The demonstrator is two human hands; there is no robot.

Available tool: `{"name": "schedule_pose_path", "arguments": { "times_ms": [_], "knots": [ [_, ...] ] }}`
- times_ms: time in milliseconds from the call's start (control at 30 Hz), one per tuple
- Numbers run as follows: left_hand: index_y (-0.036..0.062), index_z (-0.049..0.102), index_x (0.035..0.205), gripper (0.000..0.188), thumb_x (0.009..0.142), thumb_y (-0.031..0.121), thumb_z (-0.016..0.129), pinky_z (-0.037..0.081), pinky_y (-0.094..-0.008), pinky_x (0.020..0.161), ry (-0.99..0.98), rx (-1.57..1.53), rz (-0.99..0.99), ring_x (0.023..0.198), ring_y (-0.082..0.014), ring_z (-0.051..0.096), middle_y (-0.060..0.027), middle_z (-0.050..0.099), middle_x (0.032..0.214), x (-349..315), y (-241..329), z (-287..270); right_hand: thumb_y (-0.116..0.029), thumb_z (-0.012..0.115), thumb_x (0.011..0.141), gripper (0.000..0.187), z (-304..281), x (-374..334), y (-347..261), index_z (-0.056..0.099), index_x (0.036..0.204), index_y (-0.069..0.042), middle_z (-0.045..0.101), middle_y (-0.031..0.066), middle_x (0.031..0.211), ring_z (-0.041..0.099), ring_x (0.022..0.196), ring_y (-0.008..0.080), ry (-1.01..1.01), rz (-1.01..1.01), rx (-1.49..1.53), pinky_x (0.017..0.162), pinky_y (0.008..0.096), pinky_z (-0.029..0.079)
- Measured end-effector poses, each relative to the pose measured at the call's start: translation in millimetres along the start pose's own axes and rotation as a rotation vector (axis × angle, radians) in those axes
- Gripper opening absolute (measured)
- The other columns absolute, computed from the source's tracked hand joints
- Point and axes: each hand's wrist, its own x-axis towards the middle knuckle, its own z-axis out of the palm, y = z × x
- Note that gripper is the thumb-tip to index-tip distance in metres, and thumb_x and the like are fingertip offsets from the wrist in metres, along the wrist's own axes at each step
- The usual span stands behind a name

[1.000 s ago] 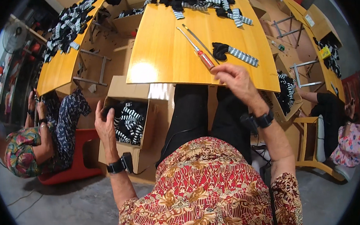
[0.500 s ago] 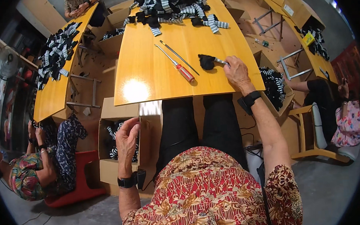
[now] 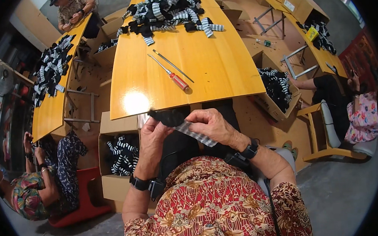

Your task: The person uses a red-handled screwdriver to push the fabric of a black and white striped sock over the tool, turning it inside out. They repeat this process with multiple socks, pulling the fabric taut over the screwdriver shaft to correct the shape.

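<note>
A small knitted sock [image 3: 199, 137], with a bunched black end and a grey-and-white striped part, is stretched between my hands over my lap, just off the table's near edge. My left hand [image 3: 152, 133] pinches it where the black end begins. The fingers of my right hand [image 3: 211, 124] are closed on the striped part, which hangs out below them. Ahead on the yellow table [image 3: 221, 72] lie a screwdriver [image 3: 178, 80] with a red handle and a thin dark rod [image 3: 173, 66] beside it. A heap of similar socks [image 3: 167, 11] covers the table's far end.
Open cardboard boxes of black-and-white striped knitwear stand left of my legs [image 3: 121, 177] and right of the table [image 3: 279, 108]. Side tables hold more heaps, left [image 3: 51, 68] and right [image 3: 322, 40]. Other people sit at the left [image 3: 37, 183] and right [image 3: 362, 116]; another is at the far left [image 3: 74, 12].
My right hand has brought the sock from the tabletop back to my lap. My left hand has come in from beside the left box and taken hold of it too.
</note>
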Motion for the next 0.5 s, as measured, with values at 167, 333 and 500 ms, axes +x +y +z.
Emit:
{"name": "schedule_pose_path", "arguments": {
  "times_ms": [167, 333, 500],
  "knots": [
    [0.0060, 0.061, 0.114, 0.026, 0.092, 0.019, 0.064, 0.051, -0.0234, 0.077, -0.068, 0.058, -0.001, 0.086, -0.0076, 0.062, -0.0013, 0.067, 0.100, 8, 1, 1, -0.009, 0.063, 0.083, 0.016, -2, -1, 8, 0.067, 0.095, 0.002, 0.063, -0.0014, 0.075, 0.054, 0.069, 0.0035, 0.044, 0.065, -0.016, 0.063, 0.0210, 0.044],
    [0.0073, 0.064, 0.110, 0.026, 0.091, 0.025, 0.065, 0.048, -0.0217, 0.073, -0.032, 0.075, -0.043, 0.081, -0.0047, 0.057, 0.0023, 0.065, 0.096, 18, -2, 7, -0.006, 0.061, 0.085, 0.014, -4, 1, 20, 0.066, 0.097, 0.000, 0.064, -0.0027, 0.082, 0.057, 0.072, 0.0025, -0.023, 0.113, 0.108, 0.066, 0.0188, 0.046],
    [0.0085, 0.065, 0.105, 0.023, 0.092, 0.027, 0.063, 0.046, -0.0211, 0.068, 0.065, 0.080, -0.017, 0.075, -0.0044, 0.056, 0.0041, 0.064, 0.090, 32, 1, 3, -0.013, 0.063, 0.089, 0.016, 0, -2, 26, 0.066, 0.101, -0.002, 0.063, -0.0043, 0.085, 0.055, 0.072, 0.0024, -0.004, 0.129, 0.206, 0.065, 0.0195, 0.046]
  ]
}}
